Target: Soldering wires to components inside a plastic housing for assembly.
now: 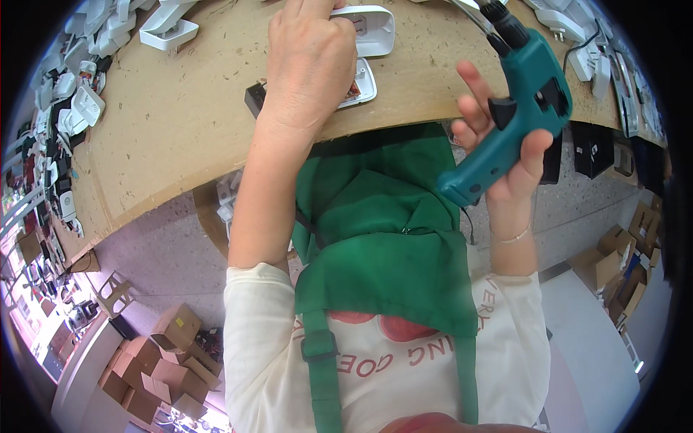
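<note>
My left hand [310,61] is closed at the edge of an opened white plastic casing [377,32], its fingertips partly hidden. Beside that wrist lies a second white casing half [368,83] with a reddish-brown circuit board in it, partly covered by the hand. A small black block [255,99] rests just left of the wrist. Off the bench's front edge, my right hand [516,162] holds a teal soldering gun [523,108] by its grip, fingers loosely around it. Its black collar and thin metal end point up toward the far side.
The wooden bench [180,123] curves around me. White plastic housings [86,105] pile up along its left, with one open housing [170,32] nearer the middle. More white adapters [592,65] and a dark cable lie at the right. Cardboard boxes [173,368] stand on the floor.
</note>
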{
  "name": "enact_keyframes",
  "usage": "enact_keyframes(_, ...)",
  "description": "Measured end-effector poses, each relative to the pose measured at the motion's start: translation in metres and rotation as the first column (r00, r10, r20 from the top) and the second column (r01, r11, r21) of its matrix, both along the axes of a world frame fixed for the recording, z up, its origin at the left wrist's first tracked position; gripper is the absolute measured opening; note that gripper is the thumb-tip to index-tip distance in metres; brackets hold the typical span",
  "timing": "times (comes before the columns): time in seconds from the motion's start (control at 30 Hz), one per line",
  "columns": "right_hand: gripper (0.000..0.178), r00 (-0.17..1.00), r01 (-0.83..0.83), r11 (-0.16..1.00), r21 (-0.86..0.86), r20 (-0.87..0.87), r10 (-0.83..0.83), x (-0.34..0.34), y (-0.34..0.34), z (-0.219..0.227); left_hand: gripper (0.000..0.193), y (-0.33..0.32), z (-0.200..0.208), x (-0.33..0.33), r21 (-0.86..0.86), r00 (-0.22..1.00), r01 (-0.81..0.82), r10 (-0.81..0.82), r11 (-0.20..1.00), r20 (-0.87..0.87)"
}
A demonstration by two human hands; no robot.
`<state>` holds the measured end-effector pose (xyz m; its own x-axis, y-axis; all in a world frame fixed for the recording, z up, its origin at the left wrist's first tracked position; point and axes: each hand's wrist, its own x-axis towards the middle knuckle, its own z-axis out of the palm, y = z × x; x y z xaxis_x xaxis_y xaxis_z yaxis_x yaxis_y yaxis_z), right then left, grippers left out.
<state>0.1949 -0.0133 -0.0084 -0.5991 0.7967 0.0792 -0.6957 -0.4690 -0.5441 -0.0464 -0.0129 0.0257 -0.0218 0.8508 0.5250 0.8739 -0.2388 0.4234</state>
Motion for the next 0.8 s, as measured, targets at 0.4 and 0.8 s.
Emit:
enact_keyframes(0.4, 0.092, 1.0, 0.002, 0.996, -0.085, 0.02, -0.001, -0.062, 0.013, -0.005, 0.005, 0.0, -0.004, -0.006, 0.036, 0.997, 0.06, -0.058, 0.998, -0.047)
enact_keyframes(0.8, 0.087, 0.999, 0.027, 0.991, -0.131, -0.017, -0.03, -0.067, 0.01, -0.012, 0.022, -0.037, -0.021, -0.023, 0.168, 0.984, 0.07, -0.041, 0.983, -0.172)
